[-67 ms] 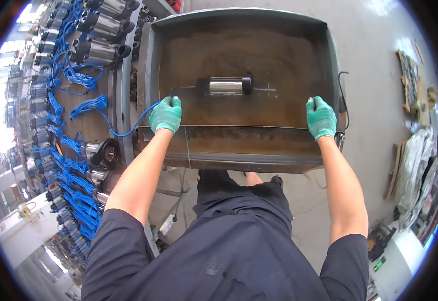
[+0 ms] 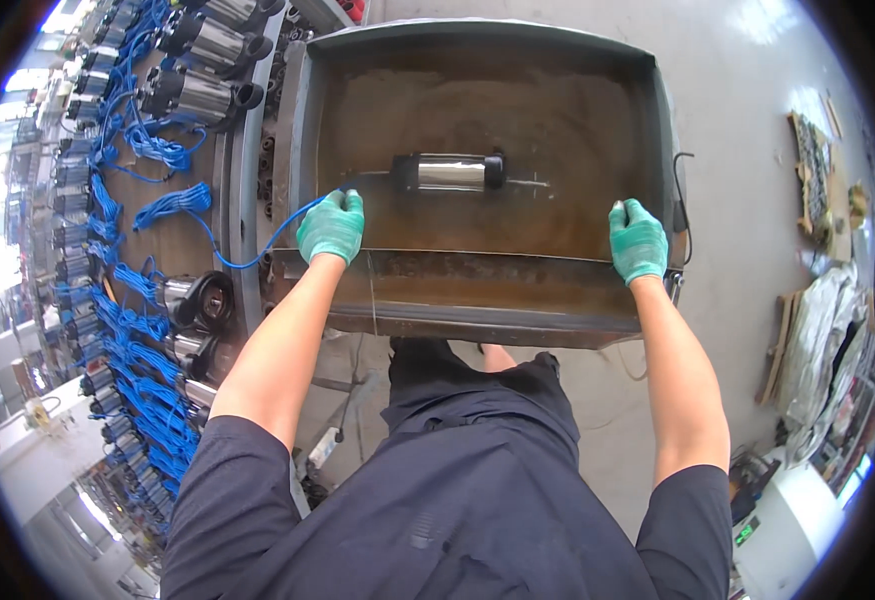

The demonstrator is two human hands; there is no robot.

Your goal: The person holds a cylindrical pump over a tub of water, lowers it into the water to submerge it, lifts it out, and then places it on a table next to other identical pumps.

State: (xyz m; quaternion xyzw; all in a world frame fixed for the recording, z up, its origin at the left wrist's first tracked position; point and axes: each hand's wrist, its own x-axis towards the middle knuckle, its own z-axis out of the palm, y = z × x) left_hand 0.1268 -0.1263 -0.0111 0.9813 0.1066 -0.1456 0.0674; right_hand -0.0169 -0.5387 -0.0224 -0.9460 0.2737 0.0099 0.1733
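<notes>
My left hand (image 2: pixel 331 226), in a green glove, is closed on a blue cable (image 2: pixel 287 224) above the near left part of a metal tank. The tank (image 2: pixel 663 130) holds brownish liquid. In its middle lies a shiny steel cylindrical pump (image 2: pixel 452 172) with black ends, on its side. A thin line runs from the pump's left end toward my left hand, and a thin pale piece sticks out at its right end. Over the tank's near right side, my right hand (image 2: pixel 639 240), gloved in green too, has its fingers curled closed; whatever they may hold is hidden.
To the left, a rack (image 2: pixel 247 150) holds several steel pumps (image 2: pixel 202 95) and bundled blue cables (image 2: pixel 175 205). A dark hose (image 2: pixel 685 200) bends over the tank's right wall. Wooden pallets and wrapped material (image 2: pixel 817 330) lie on the floor at right.
The view has shifted slightly. My right hand sits a little further left and lower in the picture; the left hand and the pump are nearly unchanged.
</notes>
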